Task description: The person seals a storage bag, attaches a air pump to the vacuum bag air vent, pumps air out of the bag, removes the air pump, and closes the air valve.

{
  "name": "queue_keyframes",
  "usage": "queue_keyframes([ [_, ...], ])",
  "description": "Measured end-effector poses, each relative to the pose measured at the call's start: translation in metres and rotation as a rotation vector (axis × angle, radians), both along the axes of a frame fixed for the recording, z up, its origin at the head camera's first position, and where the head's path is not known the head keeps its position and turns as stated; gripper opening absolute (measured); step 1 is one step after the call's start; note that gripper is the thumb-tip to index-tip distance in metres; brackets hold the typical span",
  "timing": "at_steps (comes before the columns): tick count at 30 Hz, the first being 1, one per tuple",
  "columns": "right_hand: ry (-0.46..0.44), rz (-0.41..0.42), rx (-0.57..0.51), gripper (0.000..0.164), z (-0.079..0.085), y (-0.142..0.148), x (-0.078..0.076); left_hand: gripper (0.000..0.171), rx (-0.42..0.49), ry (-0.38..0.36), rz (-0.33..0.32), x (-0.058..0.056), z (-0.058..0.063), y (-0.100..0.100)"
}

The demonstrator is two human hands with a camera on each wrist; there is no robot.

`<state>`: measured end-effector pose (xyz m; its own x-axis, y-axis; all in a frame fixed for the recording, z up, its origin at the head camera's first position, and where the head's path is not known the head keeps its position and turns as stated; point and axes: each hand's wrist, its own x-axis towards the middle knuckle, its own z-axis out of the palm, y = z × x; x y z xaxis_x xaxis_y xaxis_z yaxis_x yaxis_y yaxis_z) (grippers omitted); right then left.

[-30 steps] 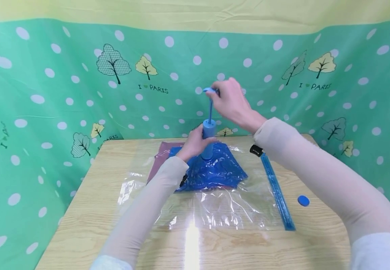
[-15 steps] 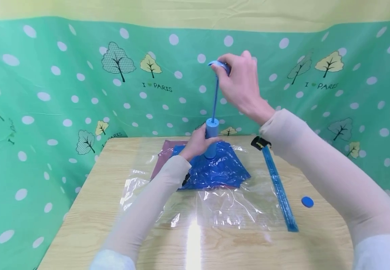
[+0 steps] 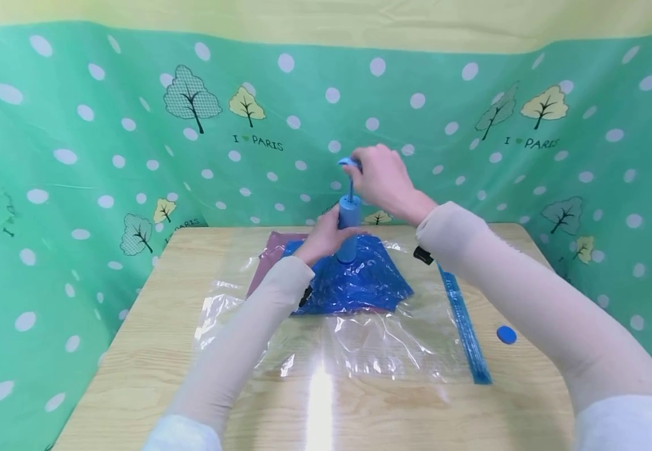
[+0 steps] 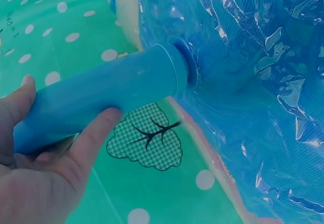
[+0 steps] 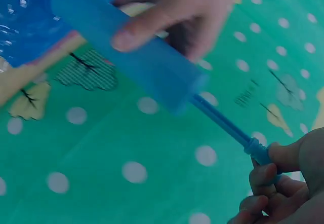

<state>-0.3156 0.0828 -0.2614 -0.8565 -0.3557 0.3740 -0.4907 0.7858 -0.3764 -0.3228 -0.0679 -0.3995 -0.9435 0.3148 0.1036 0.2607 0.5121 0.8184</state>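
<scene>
Pumping step, apparently: left hand (image 3: pixel 324 237) grips pump barrel (image 3: pixel 350 214), right hand (image 3: pixel 383 178) grips handle (image 3: pixel 349 161) at barrel's 12 o'clock; next move likely needs barrel steady on blue plastic (image 3: pixel 354 291).

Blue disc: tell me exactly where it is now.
In the head view, the disc lies on the table toward the right, between the blue strip and the right sleeve.

After rising, the right hand (image 3: pixel 384 177) and pump handle (image 3: pixel 348 161) have come down, leaving less rod (image 3: pixel 351 190) showing.
</scene>
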Motion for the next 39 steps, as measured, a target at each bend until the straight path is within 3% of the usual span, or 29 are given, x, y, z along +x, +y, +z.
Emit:
queue_keyframes([
  [3, -0.053, 0.013, 0.046, 0.025, -0.020, 0.000, -0.004, 0.059, -0.017, 0.015, -0.019, 0.000, 0.004, -0.003],
  [9, -0.113, 0.006, 0.060, 0.025, -0.040, 0.001, -0.007, 0.062, 0.050, -0.075, -0.044, 0.002, 0.013, -0.004],
  [10, -0.106, 0.000, 0.056, 0.024, -0.041, 0.001, -0.007, 0.064, 0.068, -0.070, -0.033, 0.002, 0.015, -0.003],
  [13, -0.108, -0.007, 0.039, 0.024, -0.041, 0.000, -0.007, 0.064, 0.063, 0.031, 0.014, 0.000, 0.022, -0.002],
  [17, -0.154, 0.036, 0.015, 0.026, -0.040, -0.003, -0.010, 0.055, 0.013, 0.122, 0.072, 0.001, 0.028, -0.005],
  [21, -0.169, 0.060, -0.025, 0.027, -0.035, -0.003, -0.010, 0.058, -0.024, 0.133, 0.071, 0.003, 0.028, -0.005],
  [27, -0.151, 0.005, -0.110, 0.027, -0.025, 0.004, -0.004, 0.058, -0.045, 0.139, 0.033, 0.001, 0.025, 0.003],
  [32, -0.078, -0.013, -0.237, 0.024, -0.016, 0.004, 0.001, 0.048, -0.071, 0.152, 0.037, 0.001, 0.027, 0.004],
  [39, 0.009, -0.034, -0.334, 0.025, 0.005, 0.001, 0.004, 0.043, -0.092, 0.112, 0.041, 0.002, 0.028, 0.003],
])
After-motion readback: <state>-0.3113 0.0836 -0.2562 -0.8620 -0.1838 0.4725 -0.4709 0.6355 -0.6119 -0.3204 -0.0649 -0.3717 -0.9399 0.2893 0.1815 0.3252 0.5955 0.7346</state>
